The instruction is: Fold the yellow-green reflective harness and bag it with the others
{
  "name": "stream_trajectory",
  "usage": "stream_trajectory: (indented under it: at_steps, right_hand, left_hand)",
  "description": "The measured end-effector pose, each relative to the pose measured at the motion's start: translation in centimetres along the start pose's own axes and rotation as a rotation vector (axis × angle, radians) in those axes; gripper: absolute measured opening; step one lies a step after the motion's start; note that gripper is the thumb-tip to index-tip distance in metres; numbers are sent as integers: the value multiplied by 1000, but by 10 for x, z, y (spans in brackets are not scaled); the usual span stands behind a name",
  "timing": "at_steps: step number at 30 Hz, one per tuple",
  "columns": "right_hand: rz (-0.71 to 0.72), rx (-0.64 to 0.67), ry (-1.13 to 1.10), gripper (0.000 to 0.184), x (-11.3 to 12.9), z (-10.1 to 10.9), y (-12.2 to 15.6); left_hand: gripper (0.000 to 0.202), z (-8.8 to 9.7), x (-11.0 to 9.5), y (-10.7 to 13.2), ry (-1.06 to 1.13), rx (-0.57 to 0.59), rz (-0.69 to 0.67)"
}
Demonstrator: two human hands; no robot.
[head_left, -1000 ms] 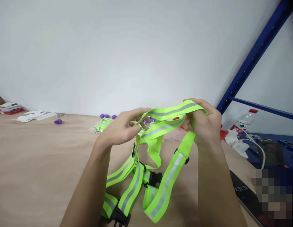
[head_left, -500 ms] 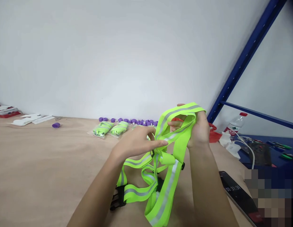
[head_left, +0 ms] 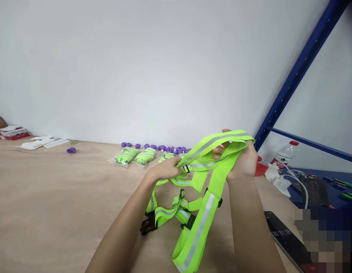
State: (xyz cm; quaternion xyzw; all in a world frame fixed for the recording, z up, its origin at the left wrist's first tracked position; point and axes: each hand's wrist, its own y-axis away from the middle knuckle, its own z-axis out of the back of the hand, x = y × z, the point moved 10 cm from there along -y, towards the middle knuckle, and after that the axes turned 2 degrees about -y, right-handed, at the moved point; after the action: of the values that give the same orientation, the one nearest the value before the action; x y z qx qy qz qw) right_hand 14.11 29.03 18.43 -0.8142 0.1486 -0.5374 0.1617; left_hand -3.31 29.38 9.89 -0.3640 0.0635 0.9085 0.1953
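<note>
A neon-yellow reflective harness with silver stripes hangs in loops between both hands, above the table. My right hand is raised with a strap looped over it, its fingers curled behind the webbing. My left hand pinches the straps near a small black slider, its fingertips partly hidden. Below dangle black adjusters and an unfastened black side-release buckle. Behind the hands lie bagged harnesses of the same colour, such as a packet and a second packet; others are partly covered by the straps.
A row of purple caps runs along the wall; one purple cap lies apart at left. White paper pieces are farther left. At right are a phone, a bottle, a white cable and a blue rack post.
My left hand has moved left and closed on the straps, pulling the loop longer. My right hand has shifted slightly right. The view has turned a little.
</note>
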Motion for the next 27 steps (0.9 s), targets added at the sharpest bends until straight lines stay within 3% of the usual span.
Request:
stream_trajectory:
  at_steps: [4, 7, 9, 11, 14, 17, 22, 27]
  right_hand:
    - [19, -11, -15, 42, 0, 14, -6]
    - [17, -29, -8, 31, -7, 29, -13]
    - [19, -87, 121, 26, -13, 40, -15]
    - [11, -93, 390, 23, -19, 42, -17]
    - [-83, 113, 836, 22, -42, 24, -17]
    - [-231, 327, 1060, 30, -69, 17, -10]
    - [-355, 593, 1048, 56, -81, 14, 11]
    - [-188, 579, 869, 52, -41, -19, 24]
  left_hand:
    - [23, 16, 27, 2, 158, -6, 62]
    - [21, 28, 34, 11, 416, 20, 35]
    - [26, 33, 31, 18, 620, 58, 1]
    - [32, 40, 25, 23, 777, 53, -31]
    - [35, 50, 16, 25, 920, -4, -88]
    - [33, 53, 8, 24, 1026, -31, -130]
    - [34, 61, 3, 23, 1128, -96, -194]
    - [38, 62, -1, 24, 1136, -97, -186]
